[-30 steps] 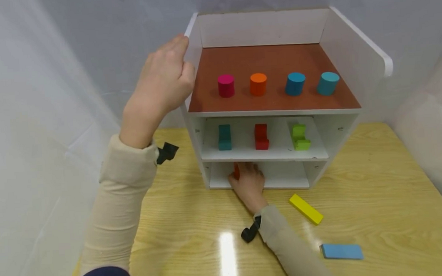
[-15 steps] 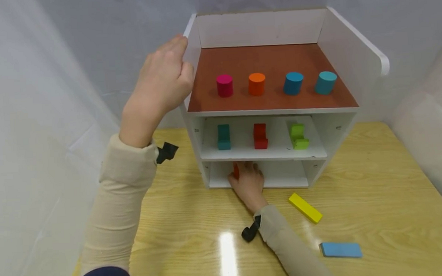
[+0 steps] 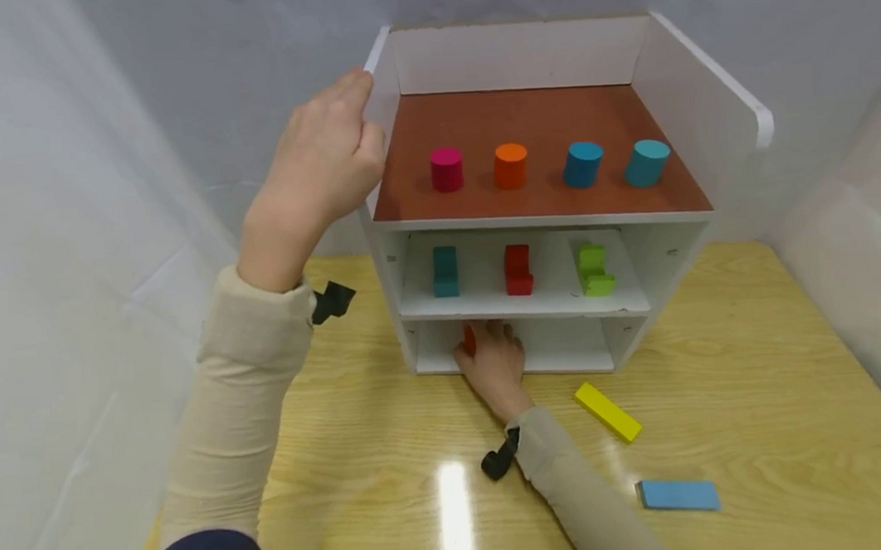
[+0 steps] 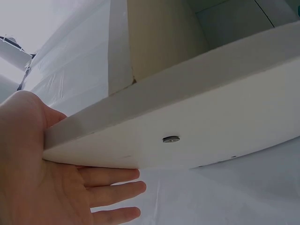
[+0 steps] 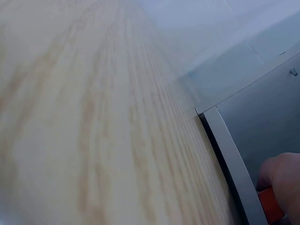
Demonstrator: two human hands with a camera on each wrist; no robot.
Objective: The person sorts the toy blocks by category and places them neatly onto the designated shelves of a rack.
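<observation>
The right hand covers most of the orange block in the shelf unit's bottom compartment, so its shape cannot be told; the right wrist view cuts both off at the edge

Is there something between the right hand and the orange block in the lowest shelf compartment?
Nothing visible. The right hand already holds the orange block at the front of the bottom compartment of the shelf; the fingers touch it.
</observation>
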